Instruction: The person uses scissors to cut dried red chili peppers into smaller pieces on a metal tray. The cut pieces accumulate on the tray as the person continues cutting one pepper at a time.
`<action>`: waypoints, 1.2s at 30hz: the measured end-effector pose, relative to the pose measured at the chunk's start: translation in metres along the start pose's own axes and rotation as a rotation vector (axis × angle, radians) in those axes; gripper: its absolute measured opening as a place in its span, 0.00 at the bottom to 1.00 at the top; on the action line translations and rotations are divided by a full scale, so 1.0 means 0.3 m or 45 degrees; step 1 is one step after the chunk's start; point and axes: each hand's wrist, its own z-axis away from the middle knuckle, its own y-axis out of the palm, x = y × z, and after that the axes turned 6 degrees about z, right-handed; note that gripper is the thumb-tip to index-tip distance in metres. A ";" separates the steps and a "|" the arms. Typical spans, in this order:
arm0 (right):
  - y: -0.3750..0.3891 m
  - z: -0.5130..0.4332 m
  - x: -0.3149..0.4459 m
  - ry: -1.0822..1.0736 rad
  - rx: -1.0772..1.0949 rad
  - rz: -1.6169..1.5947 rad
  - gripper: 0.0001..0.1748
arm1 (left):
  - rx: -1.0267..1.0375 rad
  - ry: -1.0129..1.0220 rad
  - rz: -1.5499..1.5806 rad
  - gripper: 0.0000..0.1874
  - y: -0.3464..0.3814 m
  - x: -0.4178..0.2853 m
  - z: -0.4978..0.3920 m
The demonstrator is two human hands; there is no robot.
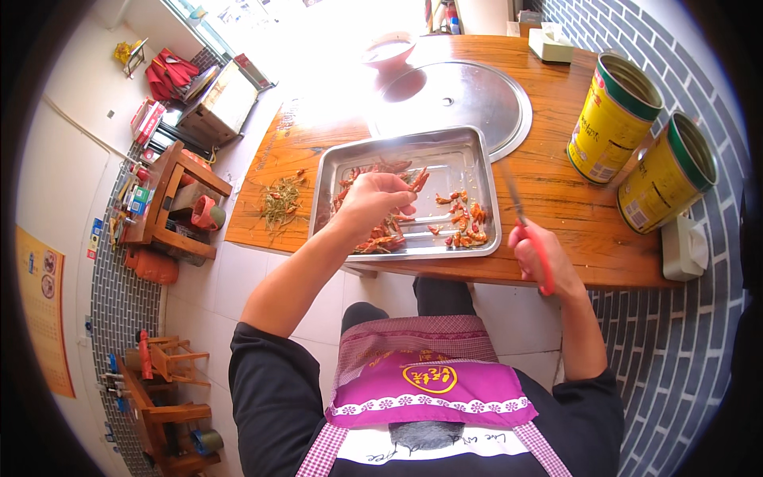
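Observation:
Over a rectangular stainless steel tray (pixel 441 156), my left hand (pixel 377 200) pinches a dried red chilli (pixel 420 179) between thumb and fingers. Whole dried chillies (pixel 381 243) lie in the tray's left part, partly hidden by this hand. Short cut chilli pieces (pixel 462 222) are scattered at its right side. To the right of the tray, my right hand (pixel 539 257) grips red-handled scissors (pixel 545 262), their blurred blades pointing away from me. A small pile of chilli stems (pixel 281 201) lies on the wooden table (pixel 551 185) left of the tray.
A round steel lid (pixel 477 89) is set in the tabletop behind the tray, with a bowl (pixel 390 50) beyond. Two large yellow tins (pixel 614 119) stand at the right, near tissue boxes (pixel 549 45) and a brick-patterned wall (pixel 656 340). An orange gas cylinder (pixel 152 266) stands far left.

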 end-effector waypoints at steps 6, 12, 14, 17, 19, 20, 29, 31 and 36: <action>0.084 -0.002 0.228 0.280 0.117 0.763 0.38 | 0.054 -0.061 0.268 0.07 0.028 -0.015 0.058; 0.130 -0.031 0.259 0.317 0.186 0.793 0.38 | 0.167 -0.124 0.252 0.09 0.060 0.020 0.061; 0.138 -0.033 0.251 0.289 0.204 0.770 0.36 | 0.201 -0.146 0.200 0.08 0.069 0.025 0.052; 0.137 -0.027 0.239 0.228 0.242 0.782 0.31 | 0.237 -0.180 0.096 0.08 0.076 0.026 0.033; 0.143 -0.023 0.226 0.305 0.237 0.697 0.32 | 0.285 -0.202 0.048 0.08 0.074 0.029 0.022; 0.149 -0.023 0.219 0.342 0.234 0.654 0.33 | 0.277 -0.218 0.052 0.08 0.077 0.034 0.020; 0.182 -0.006 0.196 0.534 0.202 0.624 0.40 | 0.295 -0.158 -0.153 0.07 0.123 0.080 -0.022; 0.179 -0.005 0.193 0.479 0.223 0.576 0.41 | 0.306 -0.127 -0.231 0.07 0.131 0.081 -0.025; 0.166 -0.006 0.166 0.578 0.276 0.467 0.42 | 0.253 0.000 -0.501 0.08 0.144 0.092 -0.032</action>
